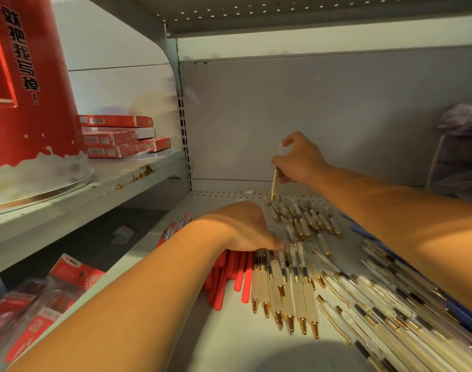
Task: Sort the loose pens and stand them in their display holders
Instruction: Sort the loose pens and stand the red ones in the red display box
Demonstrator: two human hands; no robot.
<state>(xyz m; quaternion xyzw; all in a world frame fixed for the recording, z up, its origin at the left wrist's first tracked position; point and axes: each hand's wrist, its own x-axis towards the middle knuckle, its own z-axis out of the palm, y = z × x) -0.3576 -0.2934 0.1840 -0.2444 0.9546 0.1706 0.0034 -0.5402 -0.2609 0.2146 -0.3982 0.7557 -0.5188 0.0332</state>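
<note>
Many white pens with gold tips (286, 294) lie in rows on the grey shelf (229, 336). My right hand (299, 159) holds one white pen (275, 173) nearly upright, tip down, above a smaller group of white pens (304, 218) near the shelf's back. Lower down, my left hand (243, 226) rests palm down with its fingers on the top ends of the front row of white pens. A bunch of red pens (229, 280) lies just left of that row, partly under my left wrist. No display holder shows.
A tall red container (28, 84) and stacked red boxes (119, 136) stand on the raised shelf to the left. Red packaged items (36, 304) lie below it. Blue pens (369, 234) run along the right, under my right forearm. A purple-topped rack (460, 146) stands far right.
</note>
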